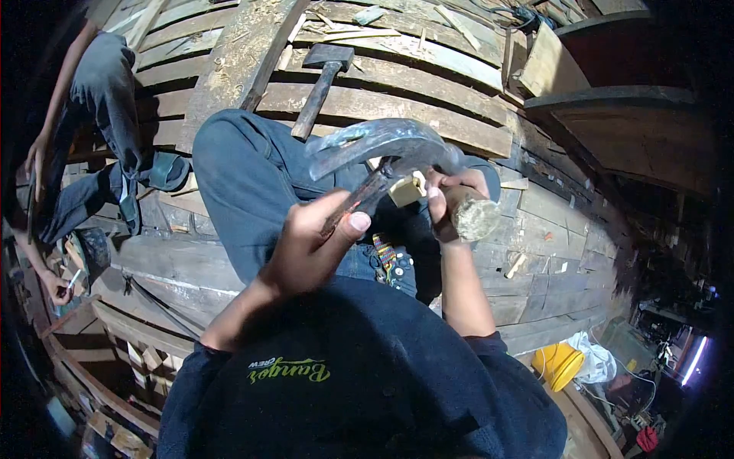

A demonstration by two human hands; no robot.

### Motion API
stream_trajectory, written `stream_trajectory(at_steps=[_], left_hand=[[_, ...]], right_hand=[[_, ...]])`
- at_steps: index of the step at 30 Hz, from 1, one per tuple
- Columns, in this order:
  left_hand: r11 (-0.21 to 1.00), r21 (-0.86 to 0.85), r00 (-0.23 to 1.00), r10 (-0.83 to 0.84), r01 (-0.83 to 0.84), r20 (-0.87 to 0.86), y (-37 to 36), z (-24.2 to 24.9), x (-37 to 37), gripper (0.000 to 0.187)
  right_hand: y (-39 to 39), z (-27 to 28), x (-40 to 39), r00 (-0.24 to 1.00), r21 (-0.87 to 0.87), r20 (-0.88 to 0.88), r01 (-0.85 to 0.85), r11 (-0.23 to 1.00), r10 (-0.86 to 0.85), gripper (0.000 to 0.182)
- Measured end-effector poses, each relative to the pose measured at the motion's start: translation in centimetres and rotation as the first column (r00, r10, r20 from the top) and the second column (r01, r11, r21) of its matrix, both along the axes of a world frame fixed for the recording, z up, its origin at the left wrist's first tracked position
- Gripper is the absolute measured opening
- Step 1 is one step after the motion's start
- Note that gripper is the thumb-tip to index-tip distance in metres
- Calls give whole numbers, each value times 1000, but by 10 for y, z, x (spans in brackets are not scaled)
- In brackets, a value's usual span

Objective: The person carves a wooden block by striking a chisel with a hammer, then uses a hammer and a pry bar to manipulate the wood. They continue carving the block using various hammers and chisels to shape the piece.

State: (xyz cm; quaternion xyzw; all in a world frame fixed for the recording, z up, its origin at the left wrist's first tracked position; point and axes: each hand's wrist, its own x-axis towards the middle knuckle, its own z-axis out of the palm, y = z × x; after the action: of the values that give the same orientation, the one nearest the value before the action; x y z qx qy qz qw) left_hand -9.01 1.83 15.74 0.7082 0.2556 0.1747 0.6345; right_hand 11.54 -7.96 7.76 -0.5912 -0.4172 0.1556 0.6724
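Observation:
My left hand (313,237) is closed around the dark handle of a claw hammer (390,145). The hammer's curved claw points left and its striking end sits near my right hand. Closed on a short round piece of wood, my right hand (451,195) has its thumb along the near side. The rough, pale end of that round piece of wood (475,219) faces me. Between the two hands shows a small pale wood block (408,190), partly covered by the hammer; what supports it is hidden.
A sledgehammer (325,80) lies on the wooden slats ahead. Wood shavings and offcuts (375,34) are scattered there. At left, another person's hand (55,287) holds a thin white stick. A yellow container (560,363) stands at lower right. Dark boards (627,138) rise at right.

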Motion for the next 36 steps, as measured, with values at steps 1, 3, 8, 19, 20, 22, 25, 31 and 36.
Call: stream_trajectory(at_steps=[1, 3, 8, 19, 20, 22, 25, 31, 36], left_hand=[[996, -70, 999, 54, -53, 8, -1, 3, 3, 31], [995, 13, 995, 100, -100, -19, 3, 16, 5, 37], [999, -31, 988, 38, -34, 150, -6, 18, 8, 31], [918, 367, 968, -214, 153, 132, -28, 14, 19, 26], [898, 418, 965, -217, 139, 147, -27, 11, 19, 25], [865, 487, 981, -178, 120, 73, -25, 0, 20, 28], [884, 462, 994, -103, 69, 48, -24, -1, 23, 30], [838, 539, 976, -178, 84, 125, -28, -3, 17, 31], [873, 477, 980, -171, 105, 98, -22, -2, 20, 27]], right_hand=[[5, -5, 2, 998, 83, 54, -42, 996, 38, 20], [11, -6, 4, 990, 163, 92, -125, 979, 111, 20], [7, 3, 6, 832, -107, 554, 124, 986, -44, 19], [19, 3, 14, 971, 110, 22, -241, 964, 240, 20], [18, 2, 14, 972, 103, 41, -234, 967, 231, 20], [18, 8, 5, 978, 100, 11, -208, 973, 208, 21], [15, 4, 5, 978, 124, -39, -200, 972, 207, 17], [9, 3, 3, 979, 64, 49, -199, 978, 196, 17], [7, 2, 0, 981, 107, 62, -188, 976, 182, 19]])
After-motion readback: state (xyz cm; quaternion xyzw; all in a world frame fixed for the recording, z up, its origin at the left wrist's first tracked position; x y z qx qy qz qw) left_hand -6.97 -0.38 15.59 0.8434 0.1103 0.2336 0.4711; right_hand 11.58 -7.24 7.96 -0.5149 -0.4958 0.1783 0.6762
